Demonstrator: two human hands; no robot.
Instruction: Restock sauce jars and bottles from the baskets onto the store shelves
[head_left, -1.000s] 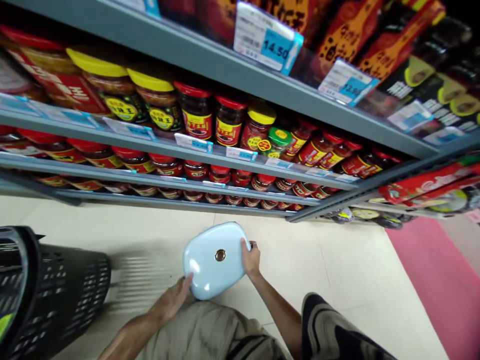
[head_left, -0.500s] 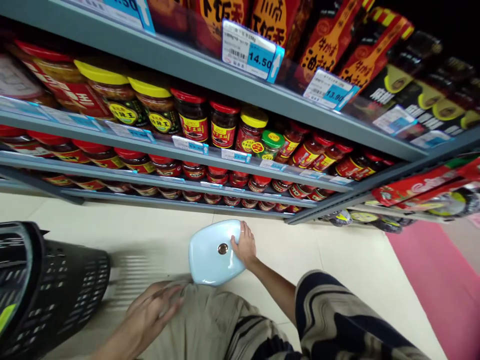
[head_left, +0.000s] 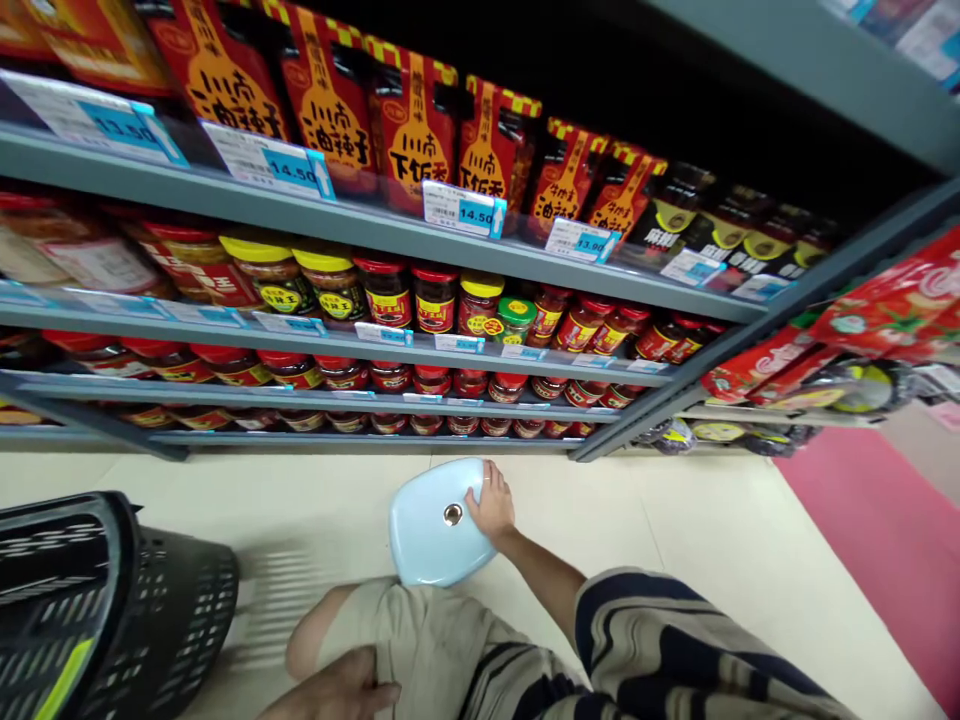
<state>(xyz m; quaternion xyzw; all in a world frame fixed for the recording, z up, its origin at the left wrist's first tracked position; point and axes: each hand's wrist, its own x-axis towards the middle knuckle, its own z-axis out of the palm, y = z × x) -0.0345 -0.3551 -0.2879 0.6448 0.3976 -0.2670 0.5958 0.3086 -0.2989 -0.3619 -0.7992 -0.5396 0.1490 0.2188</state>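
My right hand (head_left: 493, 503) is closed on the right edge of a light blue object (head_left: 427, 530) that looks like a low stool with a glossy, rounded top. Its thumb lies on the top, beside a round metallic centre piece. The stool's underside is hidden, and its near edge lies against my shorts. My left hand (head_left: 337, 688) is by my beige shorts (head_left: 420, 620), low in the view, holding nothing visible. Its thumb and finger are a little apart, and part of the hand is cut off by the frame.
A dark slotted shopping basket (head_left: 180, 600) stands on the floor at left. Ahead, grey shelves (head_left: 300, 215) hold rows of sauce jars (head_left: 388, 293) with price tags. Red packets (head_left: 892, 300) hang at right, above a pink floor strip (head_left: 862, 520).
The view has tilted up, showing more of the upper shelf. My left hand has moved down and right from beside the knee. My right hand stays on the blue stool.
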